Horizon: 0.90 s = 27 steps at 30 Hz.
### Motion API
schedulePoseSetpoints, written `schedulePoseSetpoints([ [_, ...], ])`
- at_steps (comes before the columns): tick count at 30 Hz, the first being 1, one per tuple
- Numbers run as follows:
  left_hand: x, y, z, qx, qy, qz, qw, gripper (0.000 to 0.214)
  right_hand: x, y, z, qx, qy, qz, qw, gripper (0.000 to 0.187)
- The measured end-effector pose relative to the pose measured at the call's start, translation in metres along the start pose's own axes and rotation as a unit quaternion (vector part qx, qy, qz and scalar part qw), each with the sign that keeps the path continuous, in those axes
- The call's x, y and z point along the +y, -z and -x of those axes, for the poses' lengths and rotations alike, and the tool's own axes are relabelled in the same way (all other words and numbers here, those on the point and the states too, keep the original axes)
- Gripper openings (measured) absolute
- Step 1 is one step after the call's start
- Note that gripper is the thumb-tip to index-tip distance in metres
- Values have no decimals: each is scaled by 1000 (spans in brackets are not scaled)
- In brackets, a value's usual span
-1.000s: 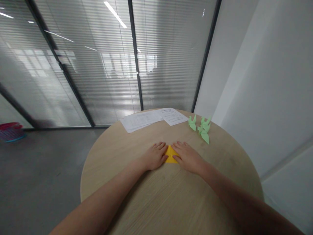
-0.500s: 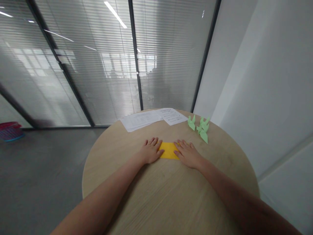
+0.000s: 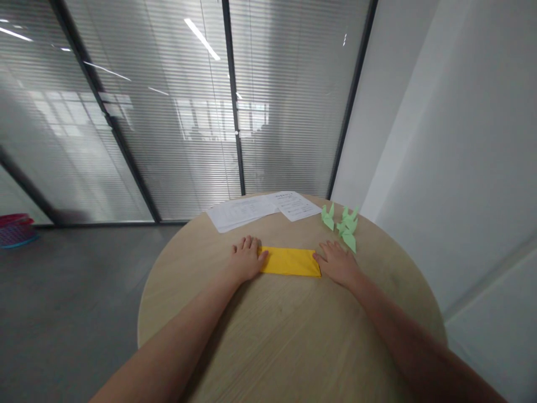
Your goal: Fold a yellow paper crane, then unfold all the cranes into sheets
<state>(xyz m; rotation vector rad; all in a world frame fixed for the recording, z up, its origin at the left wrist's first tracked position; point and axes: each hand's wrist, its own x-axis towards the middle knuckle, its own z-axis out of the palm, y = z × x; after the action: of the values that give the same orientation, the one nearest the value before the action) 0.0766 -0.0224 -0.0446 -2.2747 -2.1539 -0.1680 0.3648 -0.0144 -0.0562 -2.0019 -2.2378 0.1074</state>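
A yellow paper [image 3: 289, 261], folded into a long flat strip, lies on the round wooden table [image 3: 293, 336]. My left hand [image 3: 245, 260] rests flat at the strip's left end, fingers stretched out and thumb touching the paper. My right hand [image 3: 338, 262] lies flat at the right end, fingers spread, its thumb at the paper's edge. Neither hand grips anything.
Several green folded paper figures [image 3: 342, 224] stand just beyond my right hand. White printed sheets [image 3: 262, 208] lie at the table's far edge. Glass partitions with blinds stand behind, a white wall runs along the right, and a pink basket [image 3: 14, 229] sits on the floor at far left.
My hands have slid apart along the yellow paper, left hand going left and right hand going right, so the whole strip now shows between them.
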Motion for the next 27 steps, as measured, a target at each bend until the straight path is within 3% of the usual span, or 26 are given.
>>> schedulePoseSetpoints([
  [5, -5, 6, -3, 14, 42, 0, 999, 63, 4, 0, -1, -8, 16, -15, 1000, 52],
  [13, 1, 22, 5, 64, 61, -8, 996, 52, 3, 8, 2, 41, 24, -49, 998, 41],
  [27, -7, 23, -5, 17, 48, 76, 996, 35, 0, 1, 1, 43, 54, -65, 995, 40],
])
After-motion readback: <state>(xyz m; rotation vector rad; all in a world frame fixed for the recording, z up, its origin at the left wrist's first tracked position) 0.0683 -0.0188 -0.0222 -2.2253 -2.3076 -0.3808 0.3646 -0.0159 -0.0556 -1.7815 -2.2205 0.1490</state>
